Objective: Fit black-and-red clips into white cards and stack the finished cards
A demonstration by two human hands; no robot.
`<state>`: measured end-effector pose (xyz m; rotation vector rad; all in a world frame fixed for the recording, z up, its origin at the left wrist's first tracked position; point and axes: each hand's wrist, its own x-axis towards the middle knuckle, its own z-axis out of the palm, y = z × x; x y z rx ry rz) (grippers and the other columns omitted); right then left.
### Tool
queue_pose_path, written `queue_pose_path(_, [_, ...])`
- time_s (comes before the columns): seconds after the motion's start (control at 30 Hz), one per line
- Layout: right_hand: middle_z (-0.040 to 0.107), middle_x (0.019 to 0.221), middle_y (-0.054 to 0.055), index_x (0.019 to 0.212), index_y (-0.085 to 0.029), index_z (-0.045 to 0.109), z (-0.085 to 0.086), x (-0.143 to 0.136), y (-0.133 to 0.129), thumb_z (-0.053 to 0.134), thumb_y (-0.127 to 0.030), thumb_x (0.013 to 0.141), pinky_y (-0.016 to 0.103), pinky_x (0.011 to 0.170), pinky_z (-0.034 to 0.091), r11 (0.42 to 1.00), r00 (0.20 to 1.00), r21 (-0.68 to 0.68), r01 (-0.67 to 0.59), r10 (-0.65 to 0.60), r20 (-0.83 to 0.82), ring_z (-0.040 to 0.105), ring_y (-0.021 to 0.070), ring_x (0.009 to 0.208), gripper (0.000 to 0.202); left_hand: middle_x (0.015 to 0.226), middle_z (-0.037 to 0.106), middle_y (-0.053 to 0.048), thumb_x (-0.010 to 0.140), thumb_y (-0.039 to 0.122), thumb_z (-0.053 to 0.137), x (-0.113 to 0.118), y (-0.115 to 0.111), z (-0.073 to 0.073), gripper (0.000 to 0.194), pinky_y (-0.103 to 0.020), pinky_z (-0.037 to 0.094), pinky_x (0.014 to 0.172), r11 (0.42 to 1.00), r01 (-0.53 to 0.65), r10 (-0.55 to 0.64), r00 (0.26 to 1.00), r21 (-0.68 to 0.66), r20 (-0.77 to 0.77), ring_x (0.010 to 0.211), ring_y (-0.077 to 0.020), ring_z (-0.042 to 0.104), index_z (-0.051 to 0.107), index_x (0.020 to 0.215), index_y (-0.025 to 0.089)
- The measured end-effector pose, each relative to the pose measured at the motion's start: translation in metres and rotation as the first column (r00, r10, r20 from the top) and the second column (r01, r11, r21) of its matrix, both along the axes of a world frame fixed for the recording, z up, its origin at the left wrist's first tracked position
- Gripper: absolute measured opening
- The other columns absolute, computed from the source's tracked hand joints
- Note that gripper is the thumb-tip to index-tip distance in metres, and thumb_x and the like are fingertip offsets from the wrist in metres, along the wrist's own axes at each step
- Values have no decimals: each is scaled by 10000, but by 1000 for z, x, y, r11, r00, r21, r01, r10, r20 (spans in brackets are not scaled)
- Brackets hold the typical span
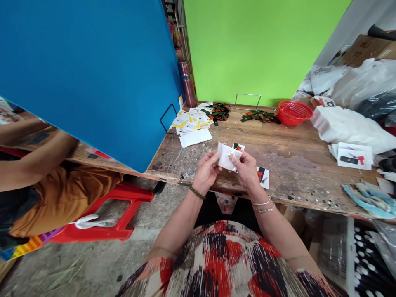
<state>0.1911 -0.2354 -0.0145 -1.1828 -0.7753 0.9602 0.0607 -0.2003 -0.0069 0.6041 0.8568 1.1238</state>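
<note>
Between my two hands, above the front of the wooden table (176,165), is a small white packet (227,159) with a shiny, clear-looking film. My left hand (206,171) pinches its left edge between thumb and fingers. At the other end, my right hand (246,168) grips the packet with its thumb on top. What lies inside the packet cannot be made out. Just beyond my right hand is a small card with dark and orange pieces (239,147). Partly under that hand's outer side lies another filled packet (263,178), showing red, black and white.
At the back are loose white-and-yellow cards (193,119), dark-green and orange pieces (219,111) and a red basket (293,113). A thermos (187,84) stands by the green panel (262,49). Right: a white bag (349,128) and gloves (369,198). Behind the blue panel (93,74) sits another person.
</note>
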Motion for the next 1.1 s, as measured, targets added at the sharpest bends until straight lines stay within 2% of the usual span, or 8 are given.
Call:
queue_pose_path(0.17, [611, 653, -40, 792, -199, 633, -3, 3, -4, 856, -429, 532, 228, 426, 402, 996, 990, -2, 87, -87, -112, 480, 102, 507, 412, 770, 640, 46, 614, 233, 853, -10, 9, 0, 461, -195, 473, 517, 972, -227, 228, 974, 67, -7, 585, -71, 579, 597, 997, 213])
queue_pose_path(0.23, [612, 654, -42, 802, -201, 637, -5, 3, -4, 848, -436, 555, 226, 426, 399, 1000, 993, 1, 12, -12, -121, 480, 101, 503, 401, 836, 686, 19, 593, 271, 868, -11, 10, -3, 533, -236, 514, 563, 992, -126, 127, 991, 30, -47, 644, -106, 625, 603, 1053, 219])
queue_pose_path(0.33, [619, 655, -33, 786, -197, 657, -11, 3, -5, 820, -448, 608, 235, 457, 413, 997, 997, -21, -74, 74, -24, 501, 112, 525, 349, 757, 689, 4, 506, 248, 894, -11, 12, -9, 420, -248, 506, 585, 997, 6, 2, 996, 80, -90, 626, -117, 618, 645, 832, 155])
queue_pose_path(0.5, [619, 659, -30, 783, -198, 672, -10, 3, -2, 785, -399, 648, 240, 508, 441, 1000, 993, -1, 4, -4, 117, 521, 117, 564, 266, 715, 669, 30, 546, 235, 871, -11, 14, -8, 311, -217, 485, 641, 940, -190, 218, 973, 284, -71, 644, -87, 596, 647, 751, 165])
queue_pose_path(0.73, [574, 634, -47, 787, -213, 555, 1, -14, 1, 833, -438, 543, 236, 378, 385, 991, 985, -80, -111, 99, -143, 473, 109, 482, 433, 1183, 691, -88, 777, 364, 746, 14, -15, 9, 394, -373, 528, 937, 992, 69, -97, 954, 107, 282, 1129, -243, 646, 629, 1118, 205])
queue_pose_path(0.87, [605, 738, -21, 861, -207, 517, -6, -18, 0, 803, -400, 579, 259, 511, 461, 996, 988, -87, 34, -21, 152, 524, 126, 599, 445, 1025, 712, -57, 886, 254, 632, 27, -15, 11, 175, -351, 537, 937, 998, 24, 2, 922, -62, 386, 1038, -193, 683, 621, 1046, 186])
queue_pose_path(1.0, [617, 985, 62, 1011, -190, 528, -11, -14, -2, 751, -318, 641, 318, 688, 503, 968, 788, 30, 248, -220, 576, 573, 175, 803, 451, 825, 669, -8, 955, 225, 537, 32, -11, 10, 97, -275, 547, 856, 985, 40, 33, 913, -168, 407, 790, -111, 675, 617, 937, 173])
queue_pose_path(1.1, [604, 1004, 71, 991, -185, 565, -11, -2, -5, 696, -285, 698, 340, 740, 499, 987, 702, 43, 155, -140, 698, 578, 188, 848, 336, 722, 615, 16, 962, 284, 545, 35, -8, 8, 165, -254, 544, 757, 969, 86, 6, 930, -232, 369, 623, -82, 603, 604, 862, 168])
